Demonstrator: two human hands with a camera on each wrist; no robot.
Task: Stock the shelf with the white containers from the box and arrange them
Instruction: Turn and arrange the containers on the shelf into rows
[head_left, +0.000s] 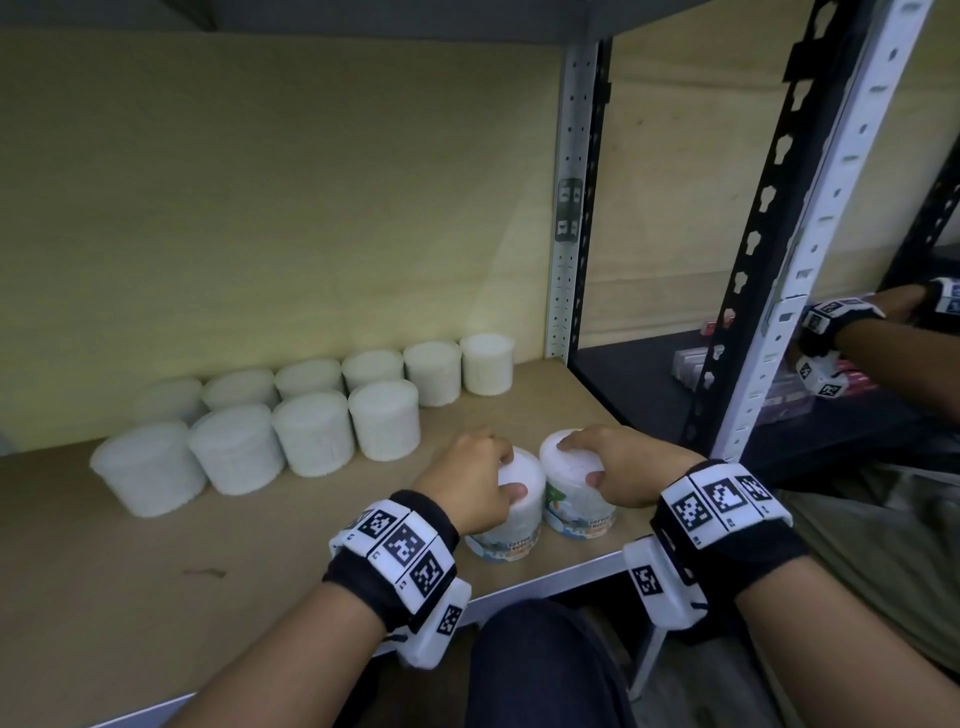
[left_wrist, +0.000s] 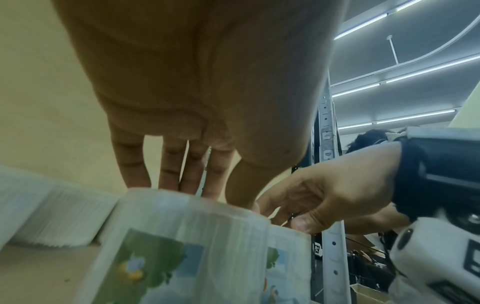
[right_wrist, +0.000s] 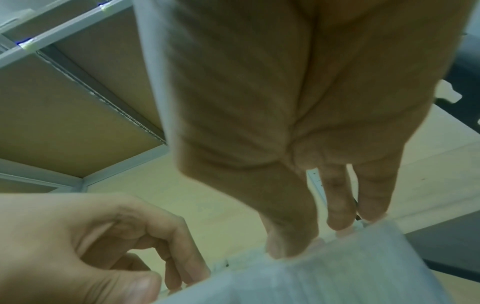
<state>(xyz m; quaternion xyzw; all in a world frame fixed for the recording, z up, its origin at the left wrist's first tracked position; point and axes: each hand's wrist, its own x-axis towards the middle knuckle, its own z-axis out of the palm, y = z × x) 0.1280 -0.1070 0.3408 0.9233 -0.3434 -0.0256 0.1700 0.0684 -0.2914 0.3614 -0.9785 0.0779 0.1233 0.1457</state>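
near the front edge of the shelf (head_left: 156, 597), toward its right end, two white containers stand upright side by side, touching or nearly so. left hand (head_left: 470, 480) grips the lid of the left container (head_left: 511, 525) from above, fingers (head_left: 501, 454) curled over the far rim and thumb against the near rim. right hand (head_left: 618, 467) grips the right container (head_left: 576, 499) in the same way, fingers over the far edge of the lid, thumb on the near side. both containers carry a printed band low on the wall (lettering reads "cotton buds" in the head view; the rest is too small to tell). the left wrist view shows the label's green and blue picture close up and the right hand's thumb on the neighbouring lid.

behind these, ten further white containers stand on the shelf in two rows: a back row of six (head_left: 374, 371) running along the pale back panel (head_left: 260, 208), and a front row of four (head_left: 317, 434) just ahead of it, starting at the left. neighbours in each row sit touching or just beside one another.

a perforated metal upright (head_left: 569, 208) marks the shelf's right rear corner. each wrist wears a black band with white marker blocks (head_left: 402, 551). beyond the right frame, another person's hand (head_left: 841, 332) with similar bands reaches over flat boxes (head_left: 691, 364) on a dark shelf.
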